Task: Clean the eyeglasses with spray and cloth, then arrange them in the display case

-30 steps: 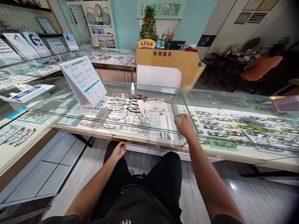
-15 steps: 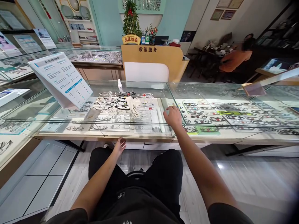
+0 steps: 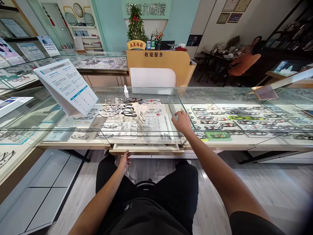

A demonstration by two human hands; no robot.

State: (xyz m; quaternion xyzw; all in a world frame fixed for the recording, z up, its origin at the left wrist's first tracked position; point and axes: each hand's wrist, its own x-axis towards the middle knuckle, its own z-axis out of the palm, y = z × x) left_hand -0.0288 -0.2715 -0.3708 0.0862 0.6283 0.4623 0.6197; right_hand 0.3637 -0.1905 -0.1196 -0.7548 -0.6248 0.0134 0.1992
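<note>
My left hand (image 3: 125, 161) is at the front edge of a shallow drawer (image 3: 146, 152) under the glass counter, its fingers hooked on the front panel. The drawer stands a little way out, showing a narrow strip of its pale inside. My right hand (image 3: 182, 121) rests on the glass counter top (image 3: 207, 94) near a pane joint. Its fingers are loosely bent and apart, with nothing visible in them. Between the hands, several eyeglasses (image 3: 129, 114), a pale pair of gloves (image 3: 139, 112) and a small white bottle (image 3: 126, 91) appear on or under the glass.
A tent-shaped sign (image 3: 68, 86) stands on the counter to the left. More eyeglasses (image 3: 227, 125) fill the display to the right. Beyond are a wooden cashier desk (image 3: 158, 62) and a person seated by an orange chair (image 3: 244, 63). My legs are below the drawer.
The drawer has slid out towards me from under the counter, with my left hand at its front. My legs have spread apart slightly. My right hand stays on the glass.
</note>
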